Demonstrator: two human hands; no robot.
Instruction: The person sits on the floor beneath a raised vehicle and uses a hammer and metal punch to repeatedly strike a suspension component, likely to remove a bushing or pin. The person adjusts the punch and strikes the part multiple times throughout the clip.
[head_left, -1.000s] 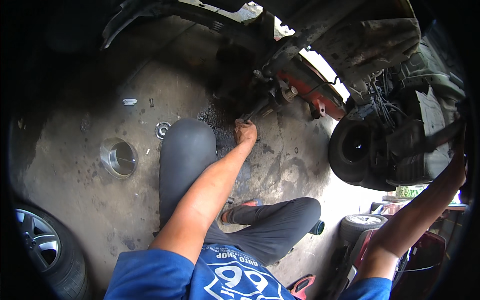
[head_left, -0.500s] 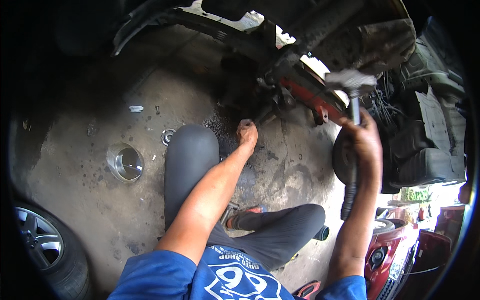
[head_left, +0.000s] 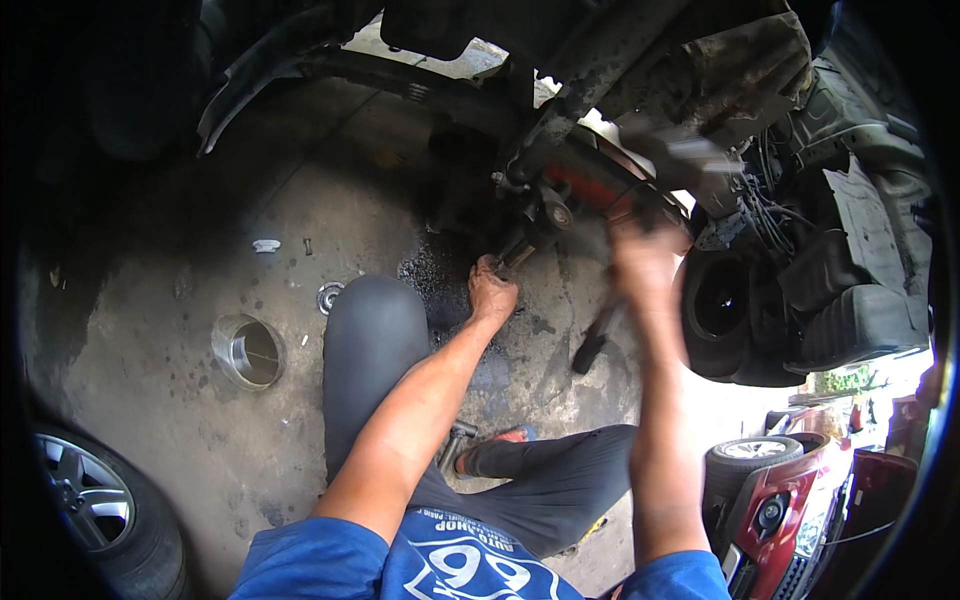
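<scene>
My left hand [head_left: 490,293] is closed round a dark metal bar [head_left: 516,253], which slants up towards the greasy suspension joint [head_left: 553,212] under the raised vehicle. Whether the bar's far end touches the joint, I cannot tell. To the right, my right hand [head_left: 645,255] grips a hammer, smeared by motion. Its blurred head [head_left: 690,160] is up near the underbody, and the black end of its handle [head_left: 592,352] sticks out below the hand. Behind the joint lies a red metal beam [head_left: 585,187].
On the stained floor at left are a metal cylinder [head_left: 232,350], a round metal part [head_left: 329,297], a bolt [head_left: 308,246] and a white piece [head_left: 266,246]. A wheel [head_left: 120,510] lies at lower left. Dark vehicle parts [head_left: 850,320] crowd the right; a red car [head_left: 760,540] stands beyond.
My right hand and the hammer have swung left towards the joint, the handle now tilting down to the left. My left hand stays nearly in place on the bar; the view has shifted slightly.
</scene>
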